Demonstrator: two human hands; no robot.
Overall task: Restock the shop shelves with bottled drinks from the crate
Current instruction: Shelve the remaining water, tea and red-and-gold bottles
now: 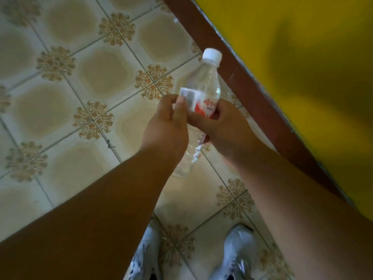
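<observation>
Underfoot, the tiled floor (pixel 60 98) fills most of my view, with a yellow wall (pixel 302 67) and its brown skirting (pixel 252 93) running down the right; my shoes (pixel 240 253) show at the bottom edge; no crate and no shelf is in sight, so I cannot tell how far I stand from either. Between my hands the bottle (pixel 203 85) hangs over the floor, cap (pixel 212 55) tilted up and away from me; it looks full of clear liquid, so I judge it moderately heavy, thin-walled and a bit squashy, smooth where bare. My left hand (pixel 167 124) pinches the label's edge, fingers curled; my right hand (pixel 224 128) wraps the middle, fingers clamped round it; the label band is the surest grip. Its lower half blurs behind my wrists, and the label print is unreadable.
</observation>
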